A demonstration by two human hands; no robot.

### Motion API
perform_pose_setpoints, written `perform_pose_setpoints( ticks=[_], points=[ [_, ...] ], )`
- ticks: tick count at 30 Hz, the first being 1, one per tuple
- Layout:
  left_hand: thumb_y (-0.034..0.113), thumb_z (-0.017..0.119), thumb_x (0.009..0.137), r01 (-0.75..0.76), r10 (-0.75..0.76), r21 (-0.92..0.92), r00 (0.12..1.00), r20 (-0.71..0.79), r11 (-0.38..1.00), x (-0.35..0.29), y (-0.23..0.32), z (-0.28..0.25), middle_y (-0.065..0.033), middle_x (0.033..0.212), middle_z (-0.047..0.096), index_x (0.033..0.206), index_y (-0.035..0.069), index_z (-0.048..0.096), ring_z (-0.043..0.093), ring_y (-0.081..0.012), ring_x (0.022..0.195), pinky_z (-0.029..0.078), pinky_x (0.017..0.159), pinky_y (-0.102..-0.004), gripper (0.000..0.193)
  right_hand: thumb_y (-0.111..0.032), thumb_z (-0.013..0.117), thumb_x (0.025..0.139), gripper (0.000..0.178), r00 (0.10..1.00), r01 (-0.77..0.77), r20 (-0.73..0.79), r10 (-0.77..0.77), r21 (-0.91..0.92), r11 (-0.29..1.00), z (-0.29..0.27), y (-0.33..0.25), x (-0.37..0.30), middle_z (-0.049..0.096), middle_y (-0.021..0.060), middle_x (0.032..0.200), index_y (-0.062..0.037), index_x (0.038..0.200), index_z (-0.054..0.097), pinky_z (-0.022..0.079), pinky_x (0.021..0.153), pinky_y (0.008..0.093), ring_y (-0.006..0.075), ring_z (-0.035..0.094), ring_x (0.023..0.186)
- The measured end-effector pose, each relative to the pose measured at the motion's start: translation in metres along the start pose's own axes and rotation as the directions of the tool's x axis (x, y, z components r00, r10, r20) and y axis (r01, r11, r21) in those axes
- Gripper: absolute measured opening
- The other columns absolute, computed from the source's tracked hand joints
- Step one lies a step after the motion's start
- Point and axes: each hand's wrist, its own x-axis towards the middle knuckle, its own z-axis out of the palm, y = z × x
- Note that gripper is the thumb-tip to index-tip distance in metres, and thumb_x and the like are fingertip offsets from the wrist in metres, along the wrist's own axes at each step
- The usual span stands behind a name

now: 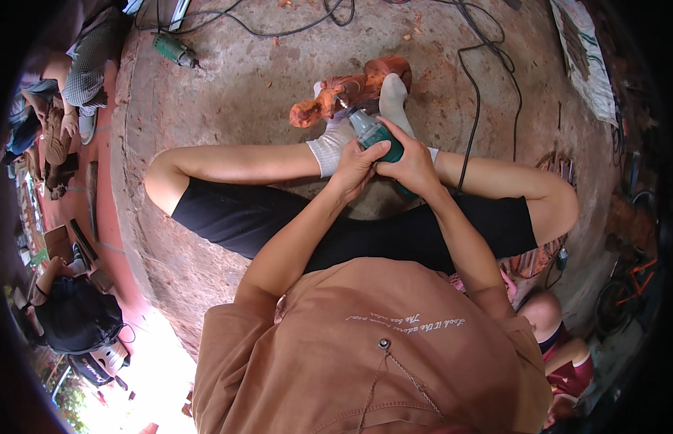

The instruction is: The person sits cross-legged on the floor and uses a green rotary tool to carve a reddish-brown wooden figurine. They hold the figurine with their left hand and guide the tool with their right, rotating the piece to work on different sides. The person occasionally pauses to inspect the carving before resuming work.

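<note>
Both my hands are wrapped round a green die grinder [380, 139] with a grey nose, held in front of my crossed legs. My left hand [353, 168] closes on its near left side, thumb over the body. From the right, my right hand [411, 165] grips the body, a finger stretched along its side. The tool's nose points at a reddish-orange carved wooden figure [347, 90] lying on its side; whether the bit touches the wood is too small to tell. My socked feet brace the carving, the right sock [395, 101] pressed against its wide end.
A second green power tool [174, 50] lies on the worn floor at the far left. Black cables [488, 45] snake across the far side and right. A white sack [589, 61] lies far right. People sit at the left, one with a wooden piece [58, 136]; another is close behind at lower right.
</note>
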Motion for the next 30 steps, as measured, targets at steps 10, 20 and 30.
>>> perform_pose_setpoints(
  ticks=[10, 20, 30],
  points=[
    [0.013, 0.072, 0.088, 0.008, -0.008, 0.008, 1.000, -0.015, 1.000, -0.0011, 0.0001, -0.0007, -0.0060, 0.111, 0.062, 0.125, 0.002, 0.049, 0.063, -0.0156, 0.100, 0.054, 0.087, -0.0317, 0.045, -0.023, 0.076, 0.060, 0.084, 1.000, 0.007, -0.010, -0.007, -0.023, 1.000, 0.0005, -0.0005, -0.0009, 0.069, 0.0204, 0.104, -0.0192, 0.140, 0.050, 0.052, 0.082, 0.0408, 0.0380, 0.067, 0.096],
    [0.014, 0.072, 0.088, -0.012, 0.012, 0.007, 1.000, -0.016, 1.000, -0.0005, -0.0009, -0.0005, -0.0067, 0.111, 0.062, 0.124, 0.001, 0.050, 0.063, -0.0159, 0.099, 0.054, 0.087, -0.0317, 0.044, -0.025, 0.078, 0.060, 0.085, 1.000, -0.006, -0.010, 0.005, -0.014, 1.000, 0.0015, 0.0022, -0.0004, 0.069, 0.0204, 0.104, -0.0219, 0.140, 0.050, 0.052, 0.082, 0.0416, 0.0378, 0.067, 0.095],
    [0.014, 0.072, 0.088, 0.018, -0.017, 0.046, 1.000, -0.007, 0.999, 0.0007, -0.0007, 0.0015, -0.0068, 0.111, 0.062, 0.123, 0.001, 0.050, 0.063, -0.0156, 0.099, 0.053, 0.087, -0.0316, 0.044, -0.025, 0.076, 0.060, 0.084, 0.999, -0.004, -0.032, 0.004, -0.001, 1.000, 0.0016, 0.0078, -0.0029, 0.069, 0.0207, 0.102, -0.0227, 0.140, 0.050, 0.052, 0.080, 0.0414, 0.0379, 0.067, 0.094]
  ],
)
